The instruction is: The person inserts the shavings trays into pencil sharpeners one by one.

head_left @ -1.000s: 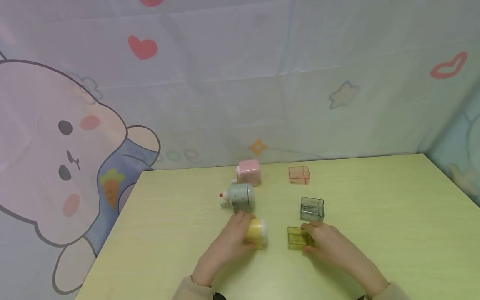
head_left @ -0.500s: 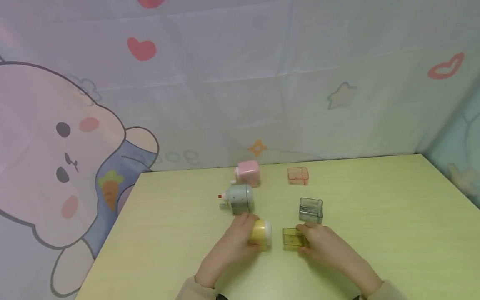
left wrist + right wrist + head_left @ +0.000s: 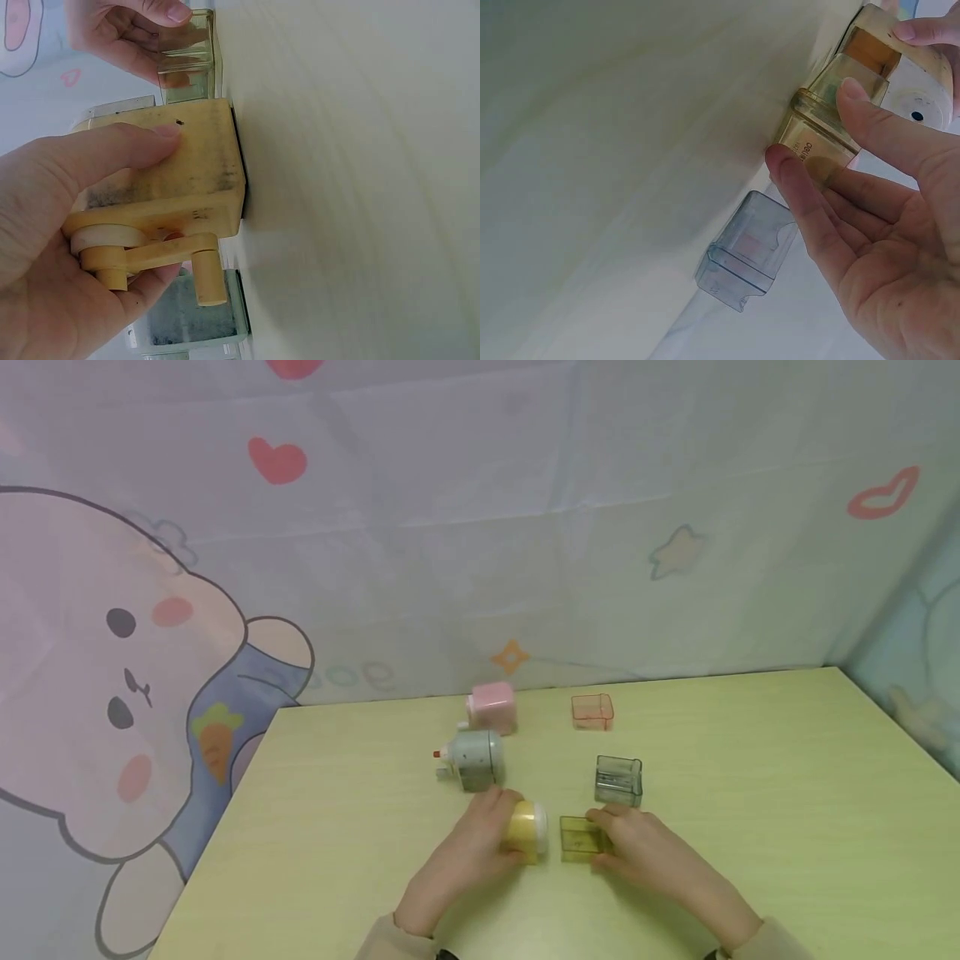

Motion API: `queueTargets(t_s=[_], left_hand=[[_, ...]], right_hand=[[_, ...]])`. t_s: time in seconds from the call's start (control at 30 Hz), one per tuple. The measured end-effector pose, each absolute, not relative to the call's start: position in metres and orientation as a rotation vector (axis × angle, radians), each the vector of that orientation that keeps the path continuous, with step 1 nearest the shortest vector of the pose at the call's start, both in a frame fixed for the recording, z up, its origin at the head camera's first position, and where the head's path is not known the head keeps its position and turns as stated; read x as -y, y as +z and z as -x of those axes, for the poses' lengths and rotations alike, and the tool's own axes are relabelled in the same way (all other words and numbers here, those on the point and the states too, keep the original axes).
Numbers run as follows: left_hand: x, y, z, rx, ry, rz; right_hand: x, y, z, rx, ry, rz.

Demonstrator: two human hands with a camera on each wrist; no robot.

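On the pale table (image 3: 750, 760), I see a person's left hand (image 3: 478, 839) gripping a yellow crank sharpener (image 3: 528, 832). Just beside it, a narrow gap between, the right hand (image 3: 641, 846) pinches a clear yellow tray (image 3: 577, 840) between thumb and fingers. Farther back sit a grey sharpener (image 3: 477, 758) and a pink sharpener (image 3: 493, 706), opposite a clear grey box (image 3: 618, 779) and a clear red box (image 3: 592, 712).

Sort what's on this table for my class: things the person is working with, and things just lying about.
Apparently in the job:
yellow crank sharpener, held
clear yellow tray, held

Just lying about:
grey sharpener
pink sharpener
clear grey tray
clear red tray
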State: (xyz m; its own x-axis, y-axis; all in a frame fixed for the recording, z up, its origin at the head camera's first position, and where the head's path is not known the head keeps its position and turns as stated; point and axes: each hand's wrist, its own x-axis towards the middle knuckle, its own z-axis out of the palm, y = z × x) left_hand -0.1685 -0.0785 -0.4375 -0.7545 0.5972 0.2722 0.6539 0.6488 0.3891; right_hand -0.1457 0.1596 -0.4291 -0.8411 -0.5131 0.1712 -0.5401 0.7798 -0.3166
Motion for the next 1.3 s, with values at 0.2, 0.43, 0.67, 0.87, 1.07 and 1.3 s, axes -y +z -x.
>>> queueTargets(t_s=[0.2,0.43,0.67,0.87,1.07,1.3], left_hand=[[0.075,-0.438,0.168,2.749,-0.724,1.048],[0.071,-0.439,0.17,2.735,-0.712,1.072],[0.068,-0.438,0.169,2.742,-0.713,1.069],[0.064,-0.436,0.167,2.75,-0.702,1.073],[0.063,-0.432,0.165,2.761,-0.684,1.069],[0.063,-0.433,0.166,2.757,-0.671,1.08]], right_hand=[[-0.16,-0.429,0.146,2.882,0.567,-0.876],[-0.159,-0.428,0.147,2.882,0.574,-0.879],[-0.159,-0.428,0.148,2.88,0.602,-0.897],[-0.159,-0.429,0.147,2.874,0.606,-0.903],[-0.159,-0.429,0.147,2.871,0.64,-0.896],[-0.159,-0.429,0.148,2.873,0.654,-0.896]])
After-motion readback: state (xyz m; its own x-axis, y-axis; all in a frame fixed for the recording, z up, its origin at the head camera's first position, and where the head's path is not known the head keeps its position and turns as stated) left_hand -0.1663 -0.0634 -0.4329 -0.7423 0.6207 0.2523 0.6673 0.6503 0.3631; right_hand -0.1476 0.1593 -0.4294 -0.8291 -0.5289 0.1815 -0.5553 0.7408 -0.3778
